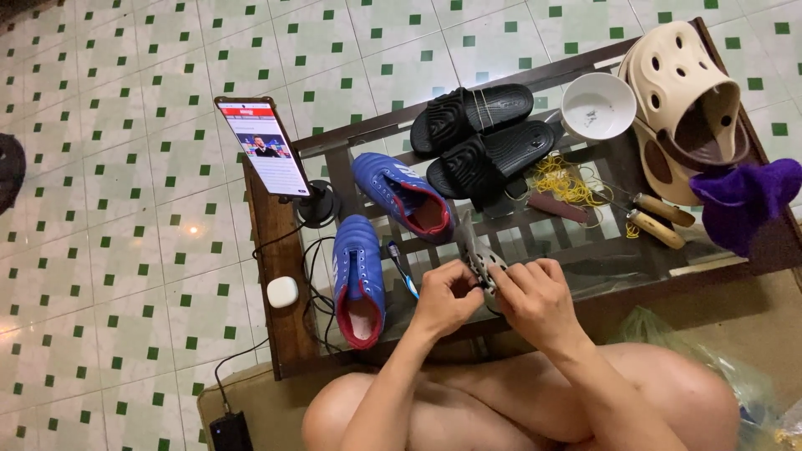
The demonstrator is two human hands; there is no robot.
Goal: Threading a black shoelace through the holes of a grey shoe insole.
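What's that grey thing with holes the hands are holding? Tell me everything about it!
It is a grey clog, looking like soft rubbery foam, with round holes through its top. It stands tilted on edge above the glass table. The left hand and right hand pinch its near end, hiding that part. A blue shoe lies just behind it.

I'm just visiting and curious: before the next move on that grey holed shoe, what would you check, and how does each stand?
1. Both hands on the grey clog: ok; left hand, right hand.
2. Clog held above the glass table: ok.
3. Needle or thread in the fingers: cannot tell.
4. Wooden-handled tools nearby: ok.
5. Yellow thread nearby: ok.
6. Blue boot beside the left hand, not touching: ok.
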